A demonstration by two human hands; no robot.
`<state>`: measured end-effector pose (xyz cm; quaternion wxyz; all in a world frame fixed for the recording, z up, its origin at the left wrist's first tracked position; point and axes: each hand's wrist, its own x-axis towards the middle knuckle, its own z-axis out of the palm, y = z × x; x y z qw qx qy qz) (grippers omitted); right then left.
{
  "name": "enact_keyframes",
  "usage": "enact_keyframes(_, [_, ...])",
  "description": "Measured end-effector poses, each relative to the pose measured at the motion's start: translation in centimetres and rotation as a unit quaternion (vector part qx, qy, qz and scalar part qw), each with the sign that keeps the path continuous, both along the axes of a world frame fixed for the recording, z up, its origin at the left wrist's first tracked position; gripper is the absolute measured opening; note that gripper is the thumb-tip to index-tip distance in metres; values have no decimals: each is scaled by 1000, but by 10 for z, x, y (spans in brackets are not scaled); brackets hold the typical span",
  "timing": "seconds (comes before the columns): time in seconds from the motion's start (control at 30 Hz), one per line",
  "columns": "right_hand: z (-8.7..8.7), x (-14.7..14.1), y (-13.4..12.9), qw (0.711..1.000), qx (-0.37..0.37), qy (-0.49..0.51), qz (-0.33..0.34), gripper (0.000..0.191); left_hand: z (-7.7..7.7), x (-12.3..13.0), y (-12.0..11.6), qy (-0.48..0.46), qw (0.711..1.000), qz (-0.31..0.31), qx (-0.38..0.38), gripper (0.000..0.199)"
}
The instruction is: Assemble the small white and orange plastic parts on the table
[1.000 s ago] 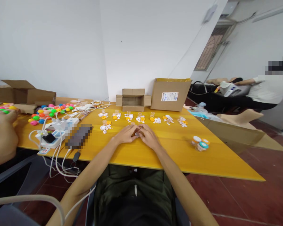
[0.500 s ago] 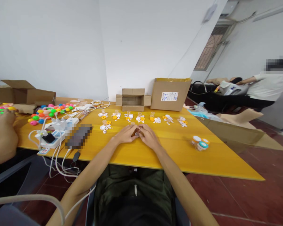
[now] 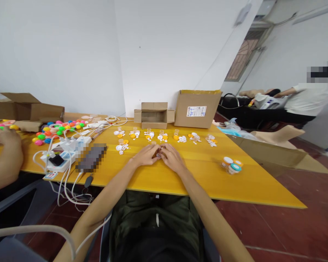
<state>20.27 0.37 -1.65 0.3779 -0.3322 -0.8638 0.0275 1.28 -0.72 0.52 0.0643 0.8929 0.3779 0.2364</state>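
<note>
Over the middle of the yellow table (image 3: 207, 182), my left hand (image 3: 147, 155) and my right hand (image 3: 170, 157) meet at the fingertips. Both have curled fingers, closed around something small that the fingers mostly hide; its kind cannot be made out. Just beyond the hands runs a row of small piles, each with white pieces (image 3: 182, 139), an orange ring-like piece (image 3: 176, 138) and a clear little cup (image 3: 161, 132). Another such pile, with white parts (image 3: 121, 148), lies to the left of my left hand.
Lidded clear jars (image 3: 235, 167) stand at the right. A power strip (image 3: 62, 160), cables and a phone (image 3: 93, 158) lie left. Behind are a small open carton (image 3: 154, 117) and a larger box (image 3: 198, 111). Colourful balls (image 3: 47, 134) lie near another person's hand (image 3: 9, 140).
My two hands stay together in nearly the same place, with only slight finger movement. At the far left, the other person's hand and forearm have shifted a little to the right.
</note>
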Motion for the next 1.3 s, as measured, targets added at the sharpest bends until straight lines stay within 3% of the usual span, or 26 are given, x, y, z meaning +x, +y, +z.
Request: enact_keyframes(1.3, [0, -1, 0, 1000, 7, -2, -8, 13, 1, 1, -1, -5, 1000, 0, -5, 20])
